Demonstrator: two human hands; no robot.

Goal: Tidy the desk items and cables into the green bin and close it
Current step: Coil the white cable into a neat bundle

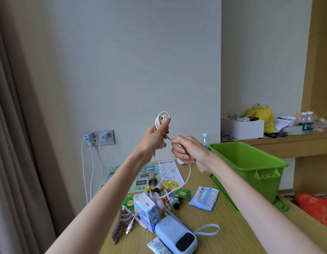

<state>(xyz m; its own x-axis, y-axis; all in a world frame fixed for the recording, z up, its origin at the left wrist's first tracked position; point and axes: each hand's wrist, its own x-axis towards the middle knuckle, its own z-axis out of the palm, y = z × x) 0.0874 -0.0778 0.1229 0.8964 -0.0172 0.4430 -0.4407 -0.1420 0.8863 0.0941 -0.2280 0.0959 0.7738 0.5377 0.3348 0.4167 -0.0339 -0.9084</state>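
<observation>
My left hand [155, 138] is raised above the desk, shut on a coiled white cable [161, 117] whose loops stick up over my thumb. My right hand [189, 151] pinches the same cable just right of the coil; its loose tail [188, 177] hangs down to the desk clutter. The green bin [250, 162] stands open at the right of the desk, its lid [226, 195] lying under it. On the desk lie a tissue pack [147, 210], a blue power bank [177, 237], a blue wipes packet [204, 197], tea bags [182, 194], tubes and a small hairbrush [152, 182].
A wall socket [98, 137] with two chargers and hanging white cables sits left of the desk. A brown hair claw [121, 224] and a leaflet [140, 178] lie at the desk's left. A water bottle [205, 139] stands behind the bin. A side counter holds a white box [243, 128] and a yellow bag [259, 114].
</observation>
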